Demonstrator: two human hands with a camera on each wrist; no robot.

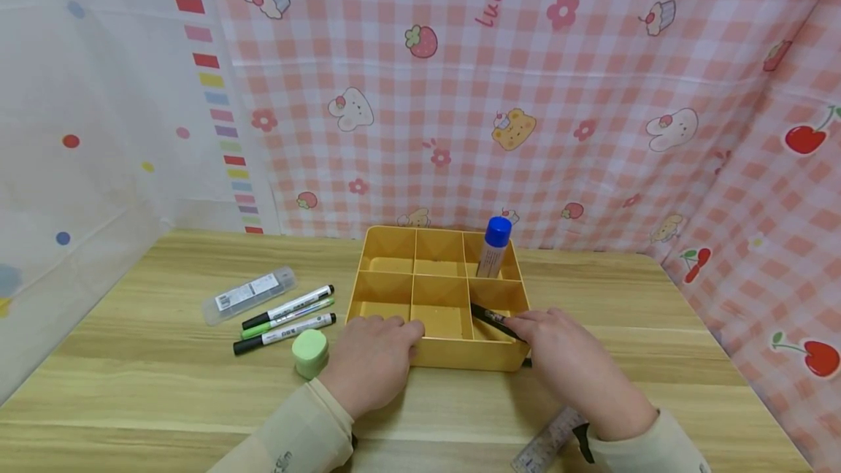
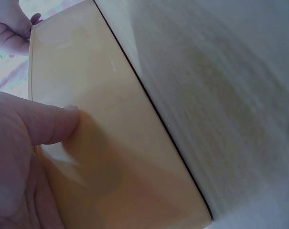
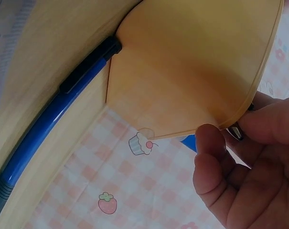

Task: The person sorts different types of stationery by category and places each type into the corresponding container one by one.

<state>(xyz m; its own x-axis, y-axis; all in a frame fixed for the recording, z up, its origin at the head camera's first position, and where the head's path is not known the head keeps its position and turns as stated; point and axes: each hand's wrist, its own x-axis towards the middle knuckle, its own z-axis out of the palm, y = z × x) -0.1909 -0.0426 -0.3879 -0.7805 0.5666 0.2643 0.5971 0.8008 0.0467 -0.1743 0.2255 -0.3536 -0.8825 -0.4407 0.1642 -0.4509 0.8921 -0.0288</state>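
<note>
A yellow six-compartment organizer box (image 1: pixel 460 355) stands on the table. My left hand (image 1: pixel 377 360) grips its front wall near the left corner; in the left wrist view the thumb (image 2: pixel 53 125) lies against the outer face. At the front right corner, my right hand (image 1: pixel 578 371) pinches a slim black item (image 1: pixel 493 318) with small print, perhaps a pen. That item slants down into the front right compartment; its held end is mostly hidden by the fingers. A glue stick (image 1: pixel 494 247) with a blue cap stands in the back right compartment.
Left of the box lie a clear plastic case (image 1: pixel 250 295), several pens including a black-capped marker (image 1: pixel 285 333), and a light green rounded block (image 1: pixel 310 352). A clear ruler (image 1: pixel 548 440) sits near the right forearm. A blue pen (image 3: pixel 63 102) lies beside the box.
</note>
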